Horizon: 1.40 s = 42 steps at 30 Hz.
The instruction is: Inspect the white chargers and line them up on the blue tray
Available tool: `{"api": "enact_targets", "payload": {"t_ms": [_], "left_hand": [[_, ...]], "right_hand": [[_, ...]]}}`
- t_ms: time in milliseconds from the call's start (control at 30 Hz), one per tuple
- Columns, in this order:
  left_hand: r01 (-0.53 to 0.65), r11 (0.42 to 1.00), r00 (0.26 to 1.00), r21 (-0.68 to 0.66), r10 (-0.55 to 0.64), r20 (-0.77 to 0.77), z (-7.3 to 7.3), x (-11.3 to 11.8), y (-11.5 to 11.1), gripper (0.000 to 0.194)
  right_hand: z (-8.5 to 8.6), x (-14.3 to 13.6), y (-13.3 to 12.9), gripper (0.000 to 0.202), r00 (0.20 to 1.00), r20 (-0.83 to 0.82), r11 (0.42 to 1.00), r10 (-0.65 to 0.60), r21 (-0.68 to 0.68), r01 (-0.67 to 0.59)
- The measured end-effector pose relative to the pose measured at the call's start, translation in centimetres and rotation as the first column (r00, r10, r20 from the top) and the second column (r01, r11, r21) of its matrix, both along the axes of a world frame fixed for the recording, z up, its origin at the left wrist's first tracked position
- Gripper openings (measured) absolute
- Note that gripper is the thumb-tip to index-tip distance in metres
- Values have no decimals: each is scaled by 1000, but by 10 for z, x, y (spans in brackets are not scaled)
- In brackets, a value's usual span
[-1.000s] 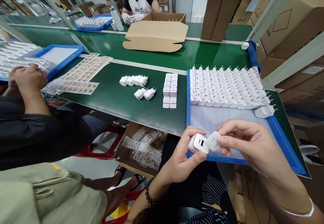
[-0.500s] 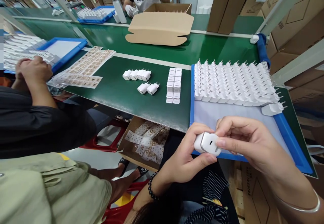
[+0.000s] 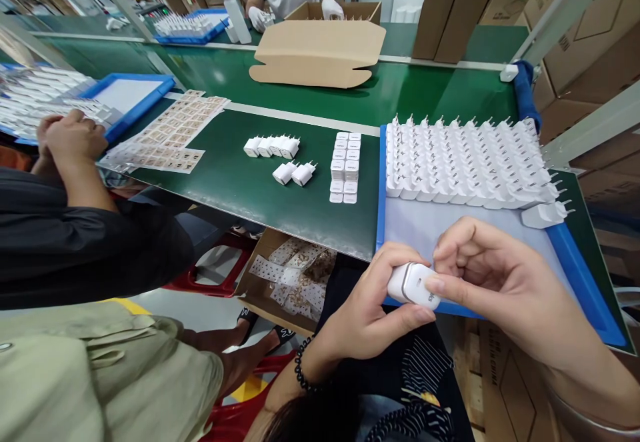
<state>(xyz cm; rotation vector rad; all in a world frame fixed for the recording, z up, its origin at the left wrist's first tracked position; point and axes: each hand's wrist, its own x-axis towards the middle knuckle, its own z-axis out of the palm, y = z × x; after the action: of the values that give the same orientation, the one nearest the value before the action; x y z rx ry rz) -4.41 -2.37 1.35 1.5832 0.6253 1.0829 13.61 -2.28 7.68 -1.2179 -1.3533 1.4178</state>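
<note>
My left hand [image 3: 377, 299] is closed round a white plug charger [image 3: 414, 285], its slotted, printed end facing right; its prongs do not show. My right hand [image 3: 493, 279] presses its thumb on that end, while its other fingers are curled loosely away from the charger. Beyond both hands, rows of white chargers [image 3: 460, 162] stand prongs up in a blue-rimmed tray [image 3: 583, 275]. One single charger [image 3: 546, 214] lies at the tray's right rim. To the left on the green table are stacked small white printed labels or plates [image 3: 345, 167] and several loose chargers [image 3: 295, 173].
Sticker sheets [image 3: 175, 135] lie on the table at left, near a co-worker's clasped hands [image 3: 75, 139] and another blue tray [image 3: 135, 92]. An open carton [image 3: 317, 52] stands across the table before a gloved person. Below is a box of scraps [image 3: 273, 299].
My right index finger has lifted off the charger, and the thumb now covers part of the slotted end. Across the table, the co-worker's gloved hand has moved down into the carton.
</note>
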Motion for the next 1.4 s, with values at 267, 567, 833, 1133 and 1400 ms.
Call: {"api": "enact_targets", "payload": {"t_ms": [267, 567, 833, 1133, 1400], "left_hand": [[21, 998, 999, 55, -18, -49, 0, -3, 3, 38], [84, 991, 995, 100, -78, -68, 1, -7, 9, 36], [138, 990, 990, -37, -137, 18, -6, -4, 12, 41], [137, 937, 985, -321, -95, 144, -20, 1, 10, 56], [161, 913, 964, -374, -65, 257, -27, 5, 13, 49]], "right_hand": [[-5, 2, 8, 29, 990, -114, 989, 87, -106, -99], [-4, 4, 11, 31, 985, -112, 977, 134, -152, -151], [0, 0, 9, 27, 996, -4, 994, 85, -62, -85], [-3, -3, 17, 11, 988, 94, 992, 124, -12, -124], [1, -9, 16, 13, 981, 161, 992, 104, 48, -113]]}}
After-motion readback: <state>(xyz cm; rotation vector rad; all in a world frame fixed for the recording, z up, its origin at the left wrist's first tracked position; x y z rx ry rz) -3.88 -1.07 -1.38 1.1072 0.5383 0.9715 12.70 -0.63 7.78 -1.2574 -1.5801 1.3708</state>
